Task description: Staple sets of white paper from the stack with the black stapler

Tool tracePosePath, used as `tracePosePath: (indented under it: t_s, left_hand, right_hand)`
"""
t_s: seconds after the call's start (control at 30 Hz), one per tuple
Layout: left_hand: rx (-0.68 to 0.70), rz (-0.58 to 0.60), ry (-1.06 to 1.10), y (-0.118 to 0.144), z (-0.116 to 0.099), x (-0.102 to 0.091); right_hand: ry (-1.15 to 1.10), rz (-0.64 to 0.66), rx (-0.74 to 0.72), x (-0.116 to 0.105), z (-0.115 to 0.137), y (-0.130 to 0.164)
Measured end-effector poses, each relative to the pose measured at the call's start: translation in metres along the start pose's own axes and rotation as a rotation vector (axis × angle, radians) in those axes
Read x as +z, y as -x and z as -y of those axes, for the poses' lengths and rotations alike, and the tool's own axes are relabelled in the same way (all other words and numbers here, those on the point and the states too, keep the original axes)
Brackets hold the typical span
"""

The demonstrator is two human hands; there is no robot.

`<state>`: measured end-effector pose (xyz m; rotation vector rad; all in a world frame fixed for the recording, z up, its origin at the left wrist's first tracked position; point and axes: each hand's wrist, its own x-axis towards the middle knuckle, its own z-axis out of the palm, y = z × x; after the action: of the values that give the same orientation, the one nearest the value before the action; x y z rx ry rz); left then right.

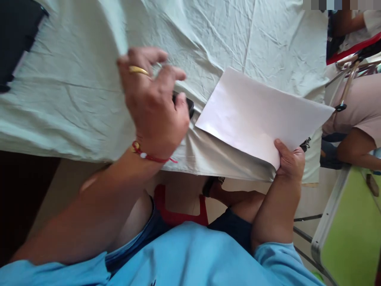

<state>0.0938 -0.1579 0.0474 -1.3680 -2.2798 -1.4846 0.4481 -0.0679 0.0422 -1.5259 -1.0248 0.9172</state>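
My right hand (291, 162) grips the near right corner of a white sheet of paper (253, 111), thumb on top. The sheet lies at a slant over the cloth-covered table, its near edge bowed up a little. Whether it is one sheet or a thin stack I cannot tell. Above the cloth, left of the paper, hovers my left hand (156, 103), fingers curved and apart, holding nothing visible. Partly hidden behind its thumb is a small black object (190, 105). A small dark metal piece (305, 143) shows just beyond my right hand.
A pale green, wrinkled tablecloth (89, 99) covers the table. At the far left lies a black case-like object (18, 35). Below the table edge is a red stool (181, 216). On the right stand a green folding table (351, 230) and seated people (354, 103).
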Motion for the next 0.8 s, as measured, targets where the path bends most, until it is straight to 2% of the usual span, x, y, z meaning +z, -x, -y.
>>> tracePosePath:
  t_s: [0.03, 0.1, 0.17, 0.2, 0.27, 0.37, 0.47, 0.53, 0.63, 0.7, 0.8]
  left_hand:
    - [0.048, 0.051, 0.089, 0.006, -0.01, -0.001]
    - [0.11, 0.238, 0.258, 0.02, -0.028, 0.0]
    - [0.1, 0.328, 0.367, 0.032, -0.038, 0.004]
    - [0.04, 0.386, 0.389, 0.036, -0.04, 0.008]
    - [-0.075, 0.415, 0.413, 0.04, -0.04, 0.014]
    - [-0.249, 0.433, 0.447, 0.037, -0.036, 0.018]
    - [-0.41, 0.522, 0.512, 0.031, -0.035, 0.018]
    - [-0.486, 0.642, 0.576, 0.029, -0.036, 0.016]
    - [-0.524, 0.831, 0.657, 0.026, -0.037, 0.012]
    - [-0.518, 0.835, 0.624, 0.024, -0.038, 0.01]
    - [-0.502, 0.728, 0.526, 0.021, -0.037, 0.008]
  right_hand:
    - [-0.016, -0.016, -0.006, -0.005, -0.001, -0.003]
    - [-0.048, -0.049, -0.019, -0.012, -0.002, -0.008]
    - [-0.078, -0.089, -0.039, -0.017, -0.002, -0.011]
    - [-0.09, -0.103, -0.049, -0.019, -0.002, -0.012]
    - [-0.111, -0.109, -0.057, -0.022, -0.002, -0.013]
    - [-0.134, -0.081, -0.046, -0.025, -0.001, -0.013]
    - [-0.143, -0.061, -0.054, -0.028, 0.0, -0.011]
    - [-0.139, -0.041, -0.066, -0.029, 0.0, -0.009]
    - [-0.106, -0.023, -0.066, -0.03, -0.002, -0.008]
    - [-0.052, -0.019, -0.057, -0.031, -0.005, -0.008]
    - [0.015, 0.026, -0.031, -0.035, -0.011, -0.012]
